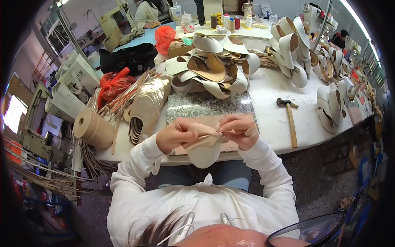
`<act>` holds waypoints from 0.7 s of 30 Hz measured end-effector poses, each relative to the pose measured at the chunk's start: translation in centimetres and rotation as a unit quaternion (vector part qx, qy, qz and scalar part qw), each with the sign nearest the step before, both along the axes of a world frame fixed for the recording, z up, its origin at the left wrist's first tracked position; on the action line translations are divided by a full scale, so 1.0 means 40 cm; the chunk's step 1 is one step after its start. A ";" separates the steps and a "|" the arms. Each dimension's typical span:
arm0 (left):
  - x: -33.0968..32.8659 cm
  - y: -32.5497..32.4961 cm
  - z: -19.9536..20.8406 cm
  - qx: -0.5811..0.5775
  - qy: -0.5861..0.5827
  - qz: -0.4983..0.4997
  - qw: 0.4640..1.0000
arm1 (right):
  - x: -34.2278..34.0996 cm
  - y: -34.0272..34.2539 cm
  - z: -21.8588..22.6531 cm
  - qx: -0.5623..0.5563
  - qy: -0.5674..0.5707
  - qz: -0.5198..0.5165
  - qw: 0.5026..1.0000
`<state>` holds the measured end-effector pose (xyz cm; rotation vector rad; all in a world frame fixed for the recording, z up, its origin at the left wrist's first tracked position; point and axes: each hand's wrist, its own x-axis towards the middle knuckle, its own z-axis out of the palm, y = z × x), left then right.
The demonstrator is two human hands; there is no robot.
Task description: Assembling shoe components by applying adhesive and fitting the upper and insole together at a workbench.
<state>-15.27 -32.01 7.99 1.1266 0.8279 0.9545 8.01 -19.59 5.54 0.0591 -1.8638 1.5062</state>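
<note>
Close to the front edge of the table, both hands hold one white and beige shoe upper [204,155]. My left hand [177,135] grips its left side, with the thumb lying along the tan edge. At the right end of that edge, my right hand [239,130] pinches the material between thumb and fingers. The white rounded part hangs down toward my lap. Under and behind the hands lies a speckled stone slab [205,108] with a pinkish board [187,120] on its near part.
A hammer [290,119] lies to the right. Piled white shoe uppers [205,66] stand behind the slab, with more [294,53] at the right. Left are a beige material roll [152,99], a tape roll [94,125] and a red plastic bag [115,84]. Another person [150,14] sits across the table.
</note>
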 end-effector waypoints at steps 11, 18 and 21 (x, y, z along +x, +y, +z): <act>0.061 0.104 0.094 0.074 0.169 -0.225 0.957 | 0.025 0.103 0.141 0.140 -0.213 0.305 0.918; 0.025 0.145 -0.076 0.369 0.580 -0.138 0.713 | 0.015 0.088 -0.211 0.326 -0.258 -0.090 0.905; 0.026 0.172 -0.156 0.411 0.709 -0.076 0.568 | -0.025 -0.005 -0.200 0.574 -0.287 -0.170 0.748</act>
